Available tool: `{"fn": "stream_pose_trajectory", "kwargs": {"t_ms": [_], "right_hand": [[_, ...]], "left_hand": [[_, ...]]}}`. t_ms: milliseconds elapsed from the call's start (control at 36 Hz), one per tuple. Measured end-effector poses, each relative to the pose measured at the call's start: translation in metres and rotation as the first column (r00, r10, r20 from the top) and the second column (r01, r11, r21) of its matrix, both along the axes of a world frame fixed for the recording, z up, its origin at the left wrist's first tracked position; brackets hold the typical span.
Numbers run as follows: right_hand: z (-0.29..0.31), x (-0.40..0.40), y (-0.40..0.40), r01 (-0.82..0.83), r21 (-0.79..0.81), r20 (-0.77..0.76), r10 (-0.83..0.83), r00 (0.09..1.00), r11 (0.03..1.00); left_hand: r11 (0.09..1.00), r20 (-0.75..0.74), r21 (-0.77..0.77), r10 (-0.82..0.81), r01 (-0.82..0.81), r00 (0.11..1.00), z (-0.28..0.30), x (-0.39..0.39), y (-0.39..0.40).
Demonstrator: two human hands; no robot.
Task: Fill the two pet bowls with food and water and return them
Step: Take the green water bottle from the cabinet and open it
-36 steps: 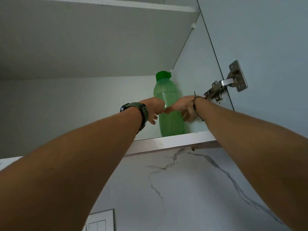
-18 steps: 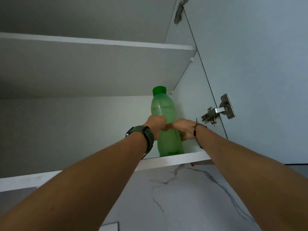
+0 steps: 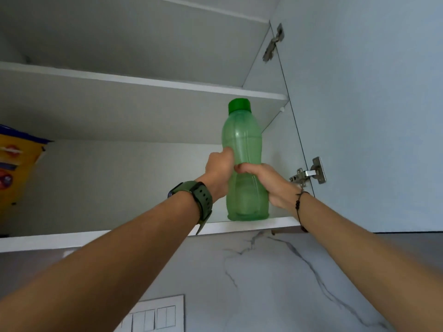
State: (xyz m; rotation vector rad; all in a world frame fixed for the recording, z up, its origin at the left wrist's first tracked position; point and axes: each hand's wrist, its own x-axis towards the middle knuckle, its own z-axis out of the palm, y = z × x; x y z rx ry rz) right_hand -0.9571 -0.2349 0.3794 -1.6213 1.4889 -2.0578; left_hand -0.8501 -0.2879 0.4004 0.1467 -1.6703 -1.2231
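Overhead, head view: the green bottle point(image 3: 244, 164) stands upright, long axis vertical, at the front right edge of your cabinet's lower shelf point(image 3: 143, 233), and you have both hands on its waist, the left hand point(image 3: 219, 170) curled round from the left and the right hand point(image 3: 266, 180) wrapped round from the right, neither nearer. Clearance looks fair for drawing it forward and down: upper shelf point(image 3: 143, 80) just above the cap point(image 3: 239, 106), door hinge point(image 3: 309, 174) near your right wrist, yellow bag point(image 3: 16, 164) well apart at left.
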Motion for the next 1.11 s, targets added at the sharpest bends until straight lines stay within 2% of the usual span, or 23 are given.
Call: {"fn": "stream_pose_trajectory", "kwargs": {"t_ms": [111, 194, 333, 417, 472, 611, 694, 778, 889, 972, 1028, 1111], "right_hand": [[-0.015, 0.026, 0.023, 0.027, -0.119, -0.044, -0.032, 0.999, 0.993], [-0.039, 0.042, 0.042, 0.043, -0.143, -0.07, -0.053, 0.996, 0.989], [-0.115, 0.068, 0.068, 0.042, -0.054, -0.048, -0.045, 0.998, 0.998], [-0.17, 0.081, 0.078, 0.015, 0.046, -0.044, -0.013, 0.999, 0.999], [-0.21, 0.089, 0.08, 0.014, 0.114, -0.028, -0.011, 1.0, 0.993], [-0.316, 0.098, 0.066, 0.094, 0.289, 0.029, -0.107, 0.994, 0.953], [-0.376, 0.107, 0.058, 0.11, 0.365, 0.086, -0.151, 0.985, 0.925], [-0.423, 0.118, 0.053, 0.122, 0.409, 0.123, -0.187, 0.975, 0.904], [-0.469, 0.132, 0.052, 0.126, 0.477, 0.138, -0.216, 0.967, 0.87], [-0.491, 0.143, 0.053, 0.132, 0.511, 0.14, -0.234, 0.962, 0.849], [-0.501, 0.148, 0.053, 0.159, 0.517, 0.131, -0.261, 0.956, 0.841], [-0.511, 0.154, 0.048, 0.219, 0.51, 0.123, -0.322, 0.939, 0.832]], "left_hand": [[0.988, -0.088, -0.14, -0.074, 0.061, 0.993, -0.008, 0.021, 0.019], [0.971, -0.114, -0.213, -0.134, 0.107, 0.984, -0.018, 0.034, 0.029], [0.932, -0.119, -0.29, -0.263, 0.219, 0.958, -0.048, 0.057, 0.039], [0.899, -0.157, -0.23, -0.413, 0.374, 0.897, -0.071, 0.069, 0.038], [0.859, -0.09, -0.191, -0.497, 0.475, 0.863, -0.092, 0.075, 0.032], [0.811, 0.22, -0.161, -0.527, 0.563, 0.821, -0.183, 0.072, 0.013], [0.866, 0.283, -0.061, -0.461, 0.496, 0.841, -0.25, 0.067, 0.007], [0.924, 0.276, 0.019, -0.373, 0.383, 0.886, -0.302, 0.069, 0.006], [0.972, 0.278, 0.065, -0.235, 0.226, 0.931, -0.349, 0.077, 0.009], [0.985, 0.317, 0.089, -0.166, 0.145, 0.934, -0.371, 0.083, 0.015], [0.995, 0.341, 0.061, -0.094, 0.078, 0.935, -0.38, 0.085, 0.018], [0.99, 0.34, -0.078, 0.134, -0.114, 0.931, -0.39, 0.086, 0.017]]}}
